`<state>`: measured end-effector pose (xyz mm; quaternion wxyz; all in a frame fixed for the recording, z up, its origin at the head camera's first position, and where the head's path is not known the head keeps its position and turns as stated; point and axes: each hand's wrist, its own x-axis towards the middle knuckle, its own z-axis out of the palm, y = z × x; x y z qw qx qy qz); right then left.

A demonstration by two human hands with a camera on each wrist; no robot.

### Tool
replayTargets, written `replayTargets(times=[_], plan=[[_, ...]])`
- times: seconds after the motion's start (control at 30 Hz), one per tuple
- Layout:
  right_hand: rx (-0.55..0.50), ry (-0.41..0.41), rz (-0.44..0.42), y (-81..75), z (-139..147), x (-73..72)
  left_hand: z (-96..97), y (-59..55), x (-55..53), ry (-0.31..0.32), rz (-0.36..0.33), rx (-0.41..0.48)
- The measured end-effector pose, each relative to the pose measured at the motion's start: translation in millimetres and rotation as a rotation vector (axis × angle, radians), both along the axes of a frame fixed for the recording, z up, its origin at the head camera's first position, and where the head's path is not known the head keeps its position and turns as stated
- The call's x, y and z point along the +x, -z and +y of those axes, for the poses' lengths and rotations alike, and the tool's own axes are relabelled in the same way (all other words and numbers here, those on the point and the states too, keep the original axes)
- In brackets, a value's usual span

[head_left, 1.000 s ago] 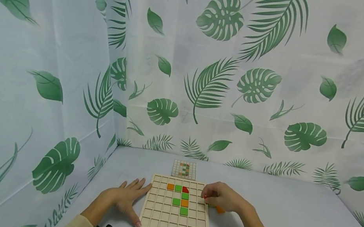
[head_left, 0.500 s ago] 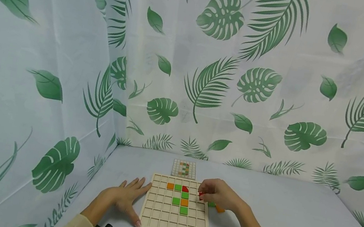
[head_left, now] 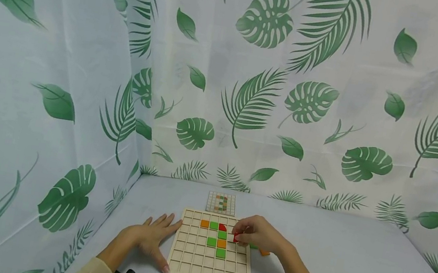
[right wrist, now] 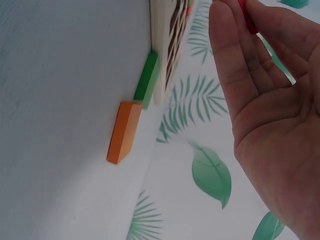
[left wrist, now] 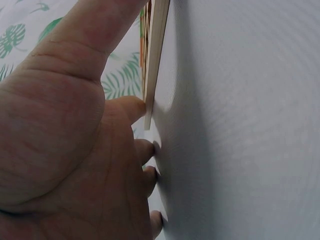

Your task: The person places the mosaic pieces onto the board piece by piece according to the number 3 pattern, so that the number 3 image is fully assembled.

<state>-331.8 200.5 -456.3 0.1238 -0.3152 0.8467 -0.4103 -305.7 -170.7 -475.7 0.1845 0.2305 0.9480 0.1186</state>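
A wooden grid board [head_left: 210,267] lies on the table with green, orange and red tiles set in some of its squares. My left hand [head_left: 151,239] rests at the board's left edge, fingers spread; its thumb touches the near left corner. Over the right part of the board, my right hand [head_left: 258,232] pinches a red tile [head_left: 236,237] between thumb and fingers; only a sliver of this tile shows in the right wrist view. On the table at the board's right edge lie a green tile [right wrist: 147,80] and an orange tile [right wrist: 124,132], touching or nearly touching.
Behind the board lies a small pattern card [head_left: 221,203] printed with a grid and coloured squares. A white curtain with green leaves [head_left: 310,103] hangs behind the table and along its left side. The pale tabletop [head_left: 353,263] extends to the right.
My right hand has moved left from the board's right edge to over its squares, carrying the red tile. The left hand has stayed in place.
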Motion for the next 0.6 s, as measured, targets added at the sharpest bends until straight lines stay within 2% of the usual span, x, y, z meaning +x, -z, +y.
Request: replayTargets(times=[0.2,0.37,0.6], plan=[[0.047,-0.034,-0.032,-3.0,-13.0,-1.0,-0.6,1.1,-1.4,-0.001,0.002,-0.008],[0.128,-0.061,-0.011,-8.2,-27.9,-1.4,-0.8,0.8,-1.3,-0.004,-0.001,-0.005],[0.109,-0.141,-0.052,-13.0,-40.3,1.5,-1.2,2.0,-2.4,-0.003,-0.001,0.003]])
